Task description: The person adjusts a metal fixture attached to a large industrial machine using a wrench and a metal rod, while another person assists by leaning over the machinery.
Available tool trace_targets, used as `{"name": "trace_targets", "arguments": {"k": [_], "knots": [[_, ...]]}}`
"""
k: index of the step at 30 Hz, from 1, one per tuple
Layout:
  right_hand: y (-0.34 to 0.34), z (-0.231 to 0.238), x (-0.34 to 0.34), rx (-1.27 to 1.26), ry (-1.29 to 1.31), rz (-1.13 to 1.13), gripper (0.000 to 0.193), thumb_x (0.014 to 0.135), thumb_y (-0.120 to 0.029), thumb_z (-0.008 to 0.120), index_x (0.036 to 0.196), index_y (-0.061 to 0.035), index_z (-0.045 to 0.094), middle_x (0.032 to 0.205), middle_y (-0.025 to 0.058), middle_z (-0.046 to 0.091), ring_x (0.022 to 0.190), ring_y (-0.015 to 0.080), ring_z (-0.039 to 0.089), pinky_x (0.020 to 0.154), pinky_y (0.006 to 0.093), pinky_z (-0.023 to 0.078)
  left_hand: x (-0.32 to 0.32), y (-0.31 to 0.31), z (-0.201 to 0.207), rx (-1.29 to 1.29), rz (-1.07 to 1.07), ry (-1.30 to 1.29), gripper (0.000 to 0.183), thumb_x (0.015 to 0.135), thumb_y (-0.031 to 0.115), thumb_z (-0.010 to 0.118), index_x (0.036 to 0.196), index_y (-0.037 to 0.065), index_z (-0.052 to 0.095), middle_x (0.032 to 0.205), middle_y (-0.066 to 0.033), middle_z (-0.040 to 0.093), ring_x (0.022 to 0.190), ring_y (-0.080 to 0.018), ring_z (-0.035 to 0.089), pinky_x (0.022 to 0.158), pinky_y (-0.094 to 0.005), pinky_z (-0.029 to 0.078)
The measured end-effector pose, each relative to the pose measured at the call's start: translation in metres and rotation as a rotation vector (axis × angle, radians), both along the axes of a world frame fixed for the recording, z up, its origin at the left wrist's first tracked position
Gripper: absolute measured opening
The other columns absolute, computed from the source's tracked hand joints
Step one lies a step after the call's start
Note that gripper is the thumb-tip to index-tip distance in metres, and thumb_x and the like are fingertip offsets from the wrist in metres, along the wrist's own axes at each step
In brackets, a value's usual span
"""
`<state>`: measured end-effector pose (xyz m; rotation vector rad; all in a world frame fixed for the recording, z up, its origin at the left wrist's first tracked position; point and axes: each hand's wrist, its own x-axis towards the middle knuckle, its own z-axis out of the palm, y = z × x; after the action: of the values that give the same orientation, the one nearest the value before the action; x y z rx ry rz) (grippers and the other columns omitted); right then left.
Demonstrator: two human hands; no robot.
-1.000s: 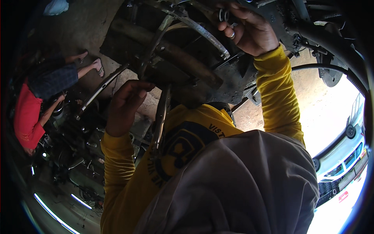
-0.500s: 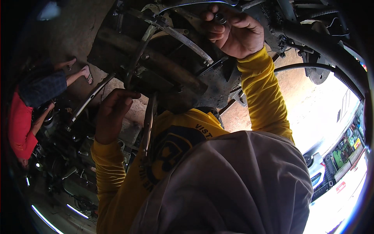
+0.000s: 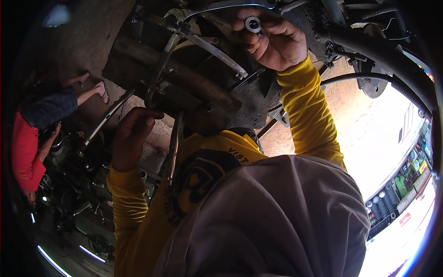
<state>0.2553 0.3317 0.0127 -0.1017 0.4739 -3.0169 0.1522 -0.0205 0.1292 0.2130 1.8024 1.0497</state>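
Note:
Near the top, my right hand (image 3: 281, 45) holds a short ring-shaped metal piece (image 3: 248, 27) between thumb and fingers, its round hole showing. Whether it is a socket or a bushing I cannot tell. Lower and to the left, my left hand (image 3: 131, 136) has its fingers bent and drawn together beside dark metal framework. Anything between those fingertips is hidden. A narrow upright metal bar (image 3: 175, 150) stands just right of my left hand. Between the hands runs a curved flat metal bar (image 3: 220, 56), and a shiny curved metal bar (image 3: 226, 5) passes above my right hand.
Greasy vehicle underparts surround me, with a thick dark pipe (image 3: 210, 90) across the middle and a black tube (image 3: 383, 55) at upper right. A person in a red shirt (image 3: 26, 145) is at the far left. Shelves of tyres (image 3: 382, 207) stand beyond the bright ground.
My right hand has shifted slightly left and turned the ring-shaped metal piece, so its open end now shows face-on. My left hand has barely moved.

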Motion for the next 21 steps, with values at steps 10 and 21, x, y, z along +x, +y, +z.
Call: {"name": "trace_targets", "arguments": {"k": [10, 21], "knots": [[-0.0032, -0.0002, 0.003, -0.003, -0.03, -0.007, 0.052, 0.092, -0.014, 0.048, 0.137, 0.0106, 0.046, 0.12, 0.0215, 0.063, 0.095, 0.0208, 0.068, 0.084, 0.0283, 0.055, 0.0014, -0.0008, -0.0003, 0.006, -0.007, 0.005, 0.018, 0.099, 0.012, 0.054, 0.111, 0.003, 0.064, 0.11, -0.0038, 0.065, 0.108, -0.0106, 0.057, 0.096, -0.0261, 0.041], [-0.005, 0.0052, 0.0045, -0.106, 0.046, 0.038, 0.032, 0.101, -0.016, 0.052, 0.126, 0.0032, 0.056, 0.107, 0.0148, 0.066, 0.073, 0.0134, 0.062, 0.068, 0.0221, 0.052, 0.0025, -0.0012, -0.0019, 0.014, 0.012, -0.001, 0.018, 0.1, 0.013, 0.054, 0.111, 0.004, 0.064, 0.11, -0.0026, 0.065, 0.104, -0.0087, 0.057, 0.092, -0.0247, 0.042]]}}
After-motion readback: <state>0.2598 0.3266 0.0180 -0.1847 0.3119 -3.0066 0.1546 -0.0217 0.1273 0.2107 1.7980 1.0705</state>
